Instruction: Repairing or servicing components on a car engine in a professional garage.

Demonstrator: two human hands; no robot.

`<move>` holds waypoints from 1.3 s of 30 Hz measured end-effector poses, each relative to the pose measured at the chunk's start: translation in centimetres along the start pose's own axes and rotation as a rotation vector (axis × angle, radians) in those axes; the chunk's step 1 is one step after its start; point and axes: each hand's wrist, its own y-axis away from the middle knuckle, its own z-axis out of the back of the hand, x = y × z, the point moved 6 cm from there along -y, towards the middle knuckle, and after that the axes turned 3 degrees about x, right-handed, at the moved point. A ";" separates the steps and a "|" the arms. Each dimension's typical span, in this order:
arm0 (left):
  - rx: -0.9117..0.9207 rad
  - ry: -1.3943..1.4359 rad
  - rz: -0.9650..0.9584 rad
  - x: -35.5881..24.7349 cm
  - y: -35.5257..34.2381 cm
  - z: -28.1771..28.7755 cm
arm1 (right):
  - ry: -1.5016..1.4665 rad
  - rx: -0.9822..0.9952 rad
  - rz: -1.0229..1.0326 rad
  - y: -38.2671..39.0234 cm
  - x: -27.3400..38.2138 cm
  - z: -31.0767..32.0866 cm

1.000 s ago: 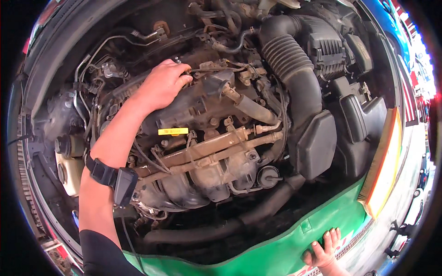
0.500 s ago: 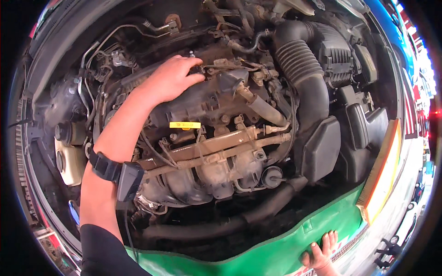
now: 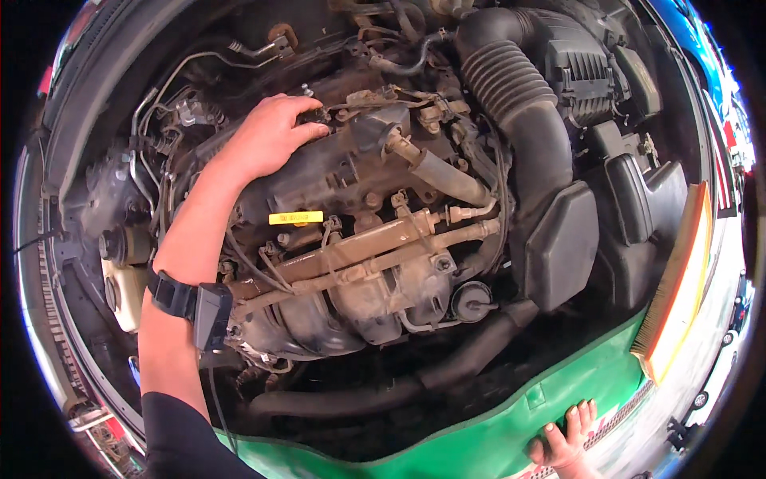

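Observation:
My left hand [image 3: 275, 136] reaches over the dusty dark valve cover [image 3: 307, 185] of a car engine. Its thumb and fingers close around a small dark part at the cover's far side; the grip hides most of that part, so I cannot tell its kind. A small metal stud [image 3: 306, 90] stands just beyond the fingers. Nearer to me, a yellow dipstick handle [image 3: 295, 217] lies in front of the cover. My right hand [image 3: 565, 439] rests with fingers spread on a green fender cover [image 3: 471, 427] draped over the front edge, holding nothing.
A ribbed black intake hose [image 3: 511, 88] runs to the black air filter box [image 3: 585, 76] at the far right. An orange-edged air filter [image 3: 675, 283] leans on the right side. A brown fuel rail [image 3: 351, 247] and wires cross the engine's front. A pale reservoir [image 3: 121, 295] sits left.
The view has shifted slightly, so the engine appears a little farther left. My left hand keeps its grip at the same spot; my right hand stays on the green cover.

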 end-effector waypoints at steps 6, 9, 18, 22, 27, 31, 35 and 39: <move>-0.030 0.009 -0.057 0.1 -0.1 0.1 | 0.015 0.003 0.014 -0.1 0.2 0.1; -0.055 -0.018 -0.088 0.0 0.0 0.1 | 0.025 0.001 0.016 -0.3 0.2 0.2; -0.091 -0.048 -0.145 0.1 0.1 -0.1 | 0.057 0.016 0.024 -0.8 0.5 0.4; -0.073 -0.103 -0.133 0.0 0.1 -0.1 | 0.048 0.020 0.012 -0.4 0.3 0.3; -0.071 -0.082 -0.122 -0.1 0.3 0.1 | 0.045 0.035 0.000 -0.1 0.1 0.0; -0.009 0.138 -0.064 1.7 1.2 0.4 | 0.009 0.057 -0.003 -2.2 0.5 1.7; -0.013 0.189 -0.014 3.0 1.8 -0.2 | -0.105 0.092 0.040 -10.7 1.2 6.6; -0.066 0.160 -0.011 3.4 1.7 -0.8 | 0.092 0.113 0.379 -27.2 3.2 7.6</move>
